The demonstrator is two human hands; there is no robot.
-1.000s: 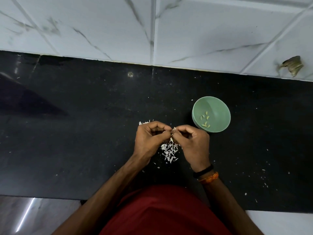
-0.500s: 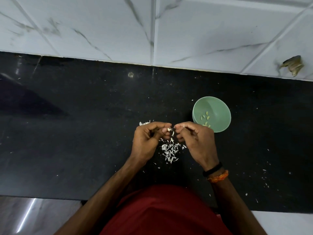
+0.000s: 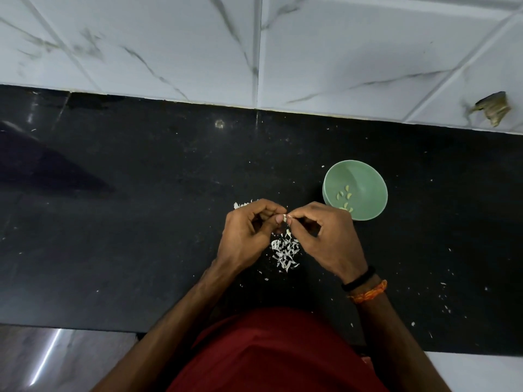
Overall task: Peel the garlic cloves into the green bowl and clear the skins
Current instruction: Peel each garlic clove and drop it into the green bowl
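Together, left hand (image 3: 249,233), right hand (image 3: 325,239) fingers pinch garlic clove (image 3: 285,219) above skins (image 3: 284,251).

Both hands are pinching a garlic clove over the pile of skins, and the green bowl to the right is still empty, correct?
Not quite: the green bowl already holds several peeled cloves, per the head view. Left hand and right hand pinch the garlic clove above the skins.

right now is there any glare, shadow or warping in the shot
Head view: wide-angle bend curves the counter edge and wall tiles; a dark slanted shadow lies at far left; faint glints at the counter's back edge; hands, skins and bowl are sharp.
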